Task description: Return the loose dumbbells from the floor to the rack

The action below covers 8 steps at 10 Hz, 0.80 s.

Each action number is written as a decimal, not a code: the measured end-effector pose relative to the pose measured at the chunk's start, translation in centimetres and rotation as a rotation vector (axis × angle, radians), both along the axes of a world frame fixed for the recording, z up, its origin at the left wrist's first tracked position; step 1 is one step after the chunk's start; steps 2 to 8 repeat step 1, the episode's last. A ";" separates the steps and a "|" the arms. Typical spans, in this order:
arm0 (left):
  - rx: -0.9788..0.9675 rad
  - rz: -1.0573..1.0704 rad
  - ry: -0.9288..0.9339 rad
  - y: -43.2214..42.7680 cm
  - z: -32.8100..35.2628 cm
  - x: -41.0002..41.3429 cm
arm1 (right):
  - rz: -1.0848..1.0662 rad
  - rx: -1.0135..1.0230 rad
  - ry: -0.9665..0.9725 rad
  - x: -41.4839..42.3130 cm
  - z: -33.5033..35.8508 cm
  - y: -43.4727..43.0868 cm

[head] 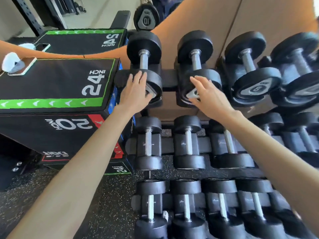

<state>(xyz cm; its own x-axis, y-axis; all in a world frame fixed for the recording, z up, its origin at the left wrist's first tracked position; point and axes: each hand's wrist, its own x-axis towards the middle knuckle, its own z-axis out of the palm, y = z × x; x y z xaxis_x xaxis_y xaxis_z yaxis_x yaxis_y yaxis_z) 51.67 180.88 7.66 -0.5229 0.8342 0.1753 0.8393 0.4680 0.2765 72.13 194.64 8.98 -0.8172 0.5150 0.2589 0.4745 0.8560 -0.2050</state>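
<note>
The rack point(170, 78) fills the right side in three sloping tiers of black cradles on a black rail, set against an orange wall panel point(189, 18). At its left end stands a stack of plyo boxes point(51, 83), soft-looking black vinyl blocks with green borders and white "24 INCH" print. Below is speckled black rubber floor point(107, 204).

The two dumbbells in hand sit in the cradles at the left end of the top tier, the first dumbbell point(144, 60) at the very corner and the second dumbbell point(196, 61) just beside it. Both have round matte rubber heads, a short bright steel handle and a grey, rounded-triangle end cap.

The left hand point(136, 94) lies flat over the near head of the first dumbbell, fingers straight and gripping nothing. The right hand point(208, 95) is likewise spread, fingertips touching the top of the second dumbbell's near head.

As I judge it, the risk lies in the slope. If either dumbbell is not fully down in its cradle, it could slide toward the person once the hands lift, and flat palms on smooth rubber would not catch it. Fingers near the cradle lip could also be pinched.

A phone point(22, 66) rests at the box's far left corner.
</note>
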 end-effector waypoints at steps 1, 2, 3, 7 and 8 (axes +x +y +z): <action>0.078 -0.152 0.152 0.8 0.5 5.6 | -0.088 0.112 -0.012 7.3 -0.8 0.3; 0.078 -0.152 0.152 0.8 0.5 5.6 | -0.088 0.112 -0.012 7.3 -0.8 0.3; 0.078 -0.152 0.152 0.8 0.5 5.6 | -0.088 0.112 -0.012 7.3 -0.8 0.3; 0.078 -0.152 0.152 0.8 0.5 5.6 | -0.088 0.112 -0.012 7.3 -0.8 0.3; 0.078 -0.152 0.152 0.8 0.5 5.6 | -0.088 0.112 -0.012 7.3 -0.8 0.3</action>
